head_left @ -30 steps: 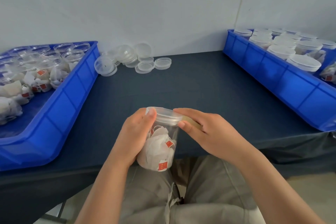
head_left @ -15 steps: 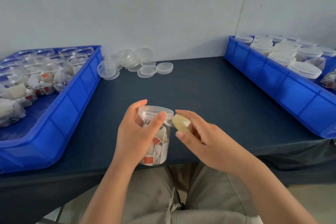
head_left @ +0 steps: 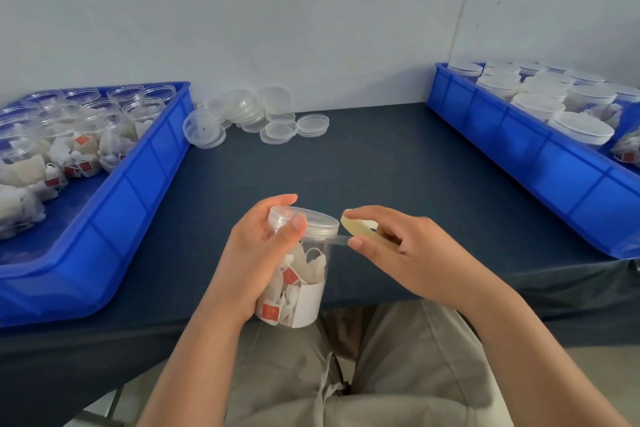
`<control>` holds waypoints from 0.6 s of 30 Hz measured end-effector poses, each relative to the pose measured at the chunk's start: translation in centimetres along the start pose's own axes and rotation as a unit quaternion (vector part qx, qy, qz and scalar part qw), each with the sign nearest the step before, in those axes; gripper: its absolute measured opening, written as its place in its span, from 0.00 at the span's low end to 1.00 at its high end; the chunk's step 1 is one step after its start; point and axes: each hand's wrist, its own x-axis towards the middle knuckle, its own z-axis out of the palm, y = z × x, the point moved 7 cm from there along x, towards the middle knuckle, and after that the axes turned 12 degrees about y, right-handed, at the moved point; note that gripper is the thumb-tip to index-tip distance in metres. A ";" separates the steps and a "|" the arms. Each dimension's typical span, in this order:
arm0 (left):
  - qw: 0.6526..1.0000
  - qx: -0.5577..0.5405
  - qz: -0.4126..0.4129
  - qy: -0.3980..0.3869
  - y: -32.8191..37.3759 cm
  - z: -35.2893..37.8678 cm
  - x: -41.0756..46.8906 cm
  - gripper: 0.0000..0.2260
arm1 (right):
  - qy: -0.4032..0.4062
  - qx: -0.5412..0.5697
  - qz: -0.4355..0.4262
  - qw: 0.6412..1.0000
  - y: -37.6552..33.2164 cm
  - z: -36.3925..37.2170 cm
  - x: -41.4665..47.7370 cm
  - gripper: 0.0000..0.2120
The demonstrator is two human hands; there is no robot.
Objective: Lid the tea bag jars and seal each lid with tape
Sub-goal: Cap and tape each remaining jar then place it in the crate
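Note:
A clear jar (head_left: 301, 284) full of white tea bags with red tags is held over the table's front edge, capped with a clear lid (head_left: 311, 220). My left hand (head_left: 256, 253) grips the jar, thumb pressed on the lid's rim. My right hand (head_left: 398, 250) holds a small yellowish roll of tape (head_left: 358, 227) just right of the lid. A clear strip of tape (head_left: 341, 240) runs from the roll to the jar's side below the lid.
A blue bin (head_left: 145, 184) at left holds several open jars of tea bags. A blue bin (head_left: 540, 163) at right holds several lidded jars. Loose clear lids (head_left: 277, 130) lie at the back of the dark table (head_left: 363, 163) by the wall.
My right hand has pulled the tape roll away from the lid to the right, drawing out a strip. My left hand has shifted its hold on the jar, thumb now on the lid's rim.

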 end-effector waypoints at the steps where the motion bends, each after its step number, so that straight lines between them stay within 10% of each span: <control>1: 1.000 -0.020 -0.012 -0.011 -0.3 0.1 0.0 0.31 | -0.005 0.012 0.002 1.000 0.0 0.2 0.1 0.25; 7: 0.989 -0.071 -0.033 -0.128 -1.7 1.3 0.2 0.34 | -0.024 0.041 -0.008 0.999 -0.6 1.4 -0.1 0.33; 18: 0.992 0.074 0.105 0.018 0.4 0.9 -0.3 0.29 | 0.047 0.051 0.013 0.998 -1.9 0.2 -0.3 0.26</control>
